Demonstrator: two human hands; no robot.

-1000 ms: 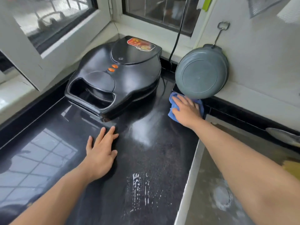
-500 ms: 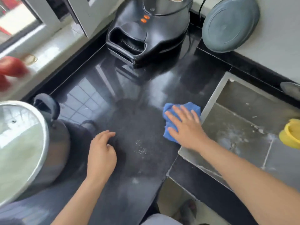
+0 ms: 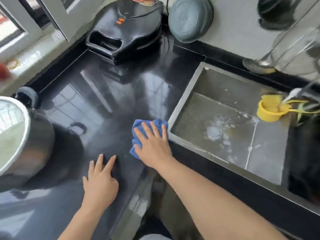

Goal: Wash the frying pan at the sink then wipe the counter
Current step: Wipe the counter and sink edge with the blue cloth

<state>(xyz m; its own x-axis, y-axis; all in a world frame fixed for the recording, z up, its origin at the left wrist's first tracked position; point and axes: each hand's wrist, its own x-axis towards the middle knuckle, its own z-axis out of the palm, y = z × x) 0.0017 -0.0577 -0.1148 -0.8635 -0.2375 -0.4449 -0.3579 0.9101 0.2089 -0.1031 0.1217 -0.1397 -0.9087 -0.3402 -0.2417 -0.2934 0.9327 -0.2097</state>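
Right hand (image 3: 152,146) flat, fingers spread, pressing a blue cloth (image 3: 138,130) onto the black counter (image 3: 110,108) just beside the sink (image 3: 180,101) rim's left corner. Left hand (image 3: 99,182) flat on the counter, fingers straight, holding nothing. Open glossy counter behind the cloth. Farther back from the sink: black electric griddle (image 3: 128,26), grey frying pan (image 3: 190,18) leaning on the wall. Steel pot (image 3: 22,141) well left. Yellow cup (image 3: 269,110) inside the sink.

Blue cloth (image 3: 138,126) mostly under hand.
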